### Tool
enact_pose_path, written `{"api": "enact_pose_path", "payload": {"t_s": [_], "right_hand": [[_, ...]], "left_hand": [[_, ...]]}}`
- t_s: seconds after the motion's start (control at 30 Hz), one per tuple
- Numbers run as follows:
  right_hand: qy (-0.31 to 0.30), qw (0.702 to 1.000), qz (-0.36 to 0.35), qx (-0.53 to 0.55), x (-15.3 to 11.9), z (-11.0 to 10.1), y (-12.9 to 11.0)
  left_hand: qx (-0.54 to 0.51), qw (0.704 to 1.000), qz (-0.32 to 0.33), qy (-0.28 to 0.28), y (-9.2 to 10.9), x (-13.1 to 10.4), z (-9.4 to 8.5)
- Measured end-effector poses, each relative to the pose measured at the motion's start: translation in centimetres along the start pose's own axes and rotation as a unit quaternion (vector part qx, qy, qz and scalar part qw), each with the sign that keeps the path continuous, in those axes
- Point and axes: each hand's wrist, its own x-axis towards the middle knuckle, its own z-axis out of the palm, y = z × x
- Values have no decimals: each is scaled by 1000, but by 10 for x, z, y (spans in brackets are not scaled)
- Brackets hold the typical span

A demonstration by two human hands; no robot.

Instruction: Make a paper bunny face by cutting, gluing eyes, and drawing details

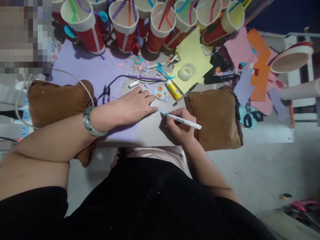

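My right hand (182, 126) is closed around a white marker (186, 121) with a teal tip end. That tip points at a small lilac paper piece (160, 109) on the table. My left hand (136, 104) lies flat with its fingers stretched out, the index fingertip at the edge of the same piece. Just beyond the fingers is a light blue paper face (160, 93) with orange round eyes. A yellow glue stick (174, 89) lies beside it, and a white marker cap (133, 84) sits behind my left hand.
Red-and-white paper cups (125, 40) with coloured straws line the back. Brown cushions (212, 118) flank the work spot. Yellow paper (191, 56) bears a tape roll (187, 71). Scissors (252, 116) and coloured paper scraps (260, 80) lie at right; purple sheets (100, 66) at left.
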Motion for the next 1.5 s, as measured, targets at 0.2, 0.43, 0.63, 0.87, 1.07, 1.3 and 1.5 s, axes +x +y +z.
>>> {"api": "enact_pose_path", "payload": {"t_s": [0.2, 0.43, 0.63, 0.87, 1.07, 1.3, 1.5], "right_hand": [[13, 1000, -15, 16, 0, 0, 0], [2, 999, -28, 32, 0, 3, 2], [-18, 999, -45, 12, 1, 0, 1], [6, 999, -39, 14, 0, 0, 0], [18, 1000, -15, -7, 0, 0, 1], [13, 1000, -25, -4, 0, 2, 1], [-4, 999, -35, 8, 1, 0, 0]], "left_hand": [[2, 1000, 4, 1, -1, 0, 1], [7, 1000, 2, -5, -1, 0, 1], [-4, 1000, -1, -4, -2, 0, 1], [8, 1000, 5, -11, -1, 0, -1], [-18, 1000, -8, -7, -1, 0, -1], [-18, 1000, -5, -4, -1, 0, 1], [33, 999, 4, -24, -1, 1, 0]]}}
